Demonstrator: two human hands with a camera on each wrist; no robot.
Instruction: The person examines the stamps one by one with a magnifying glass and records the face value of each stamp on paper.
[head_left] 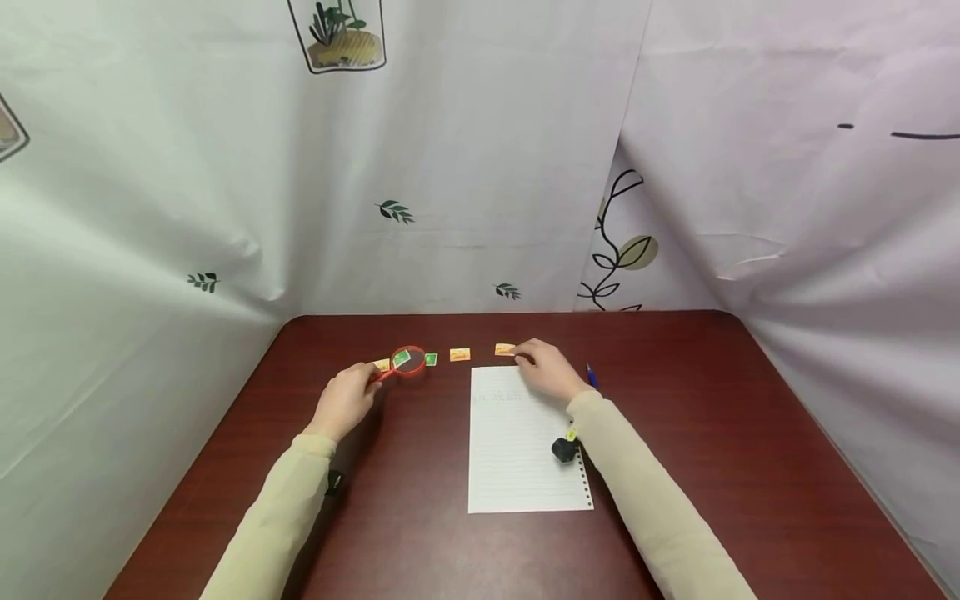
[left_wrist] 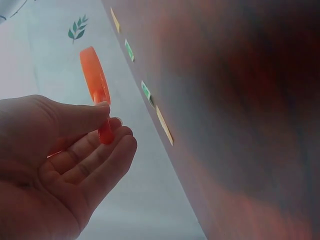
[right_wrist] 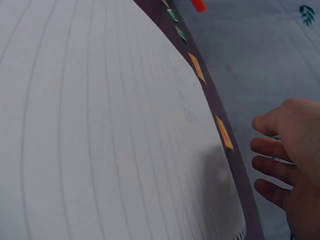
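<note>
My left hand (head_left: 343,402) pinches the handle of an orange-red magnifying glass (left_wrist: 93,75) between thumb and fingers, its lens raised above the table. Seen through the lens in the head view is a green stamp-like paper (head_left: 402,358). A second green paper (head_left: 431,359) lies just right of the rim, and a yellow one (head_left: 383,365) shows partly behind the left fingers. Farther right are two orange stamp-like papers (head_left: 460,355). My right hand (head_left: 549,371) hovers beside the rightmost orange paper (right_wrist: 224,132), fingers relaxed and apart, holding nothing.
A lined sheet (head_left: 525,442) with faint writing and punched holes lies under the right forearm. A blue pen (head_left: 592,377) is right of that hand. Beside the right sleeve shows a small black device (head_left: 564,450). White printed cloth (head_left: 480,167) hangs around the dark red table (head_left: 420,533).
</note>
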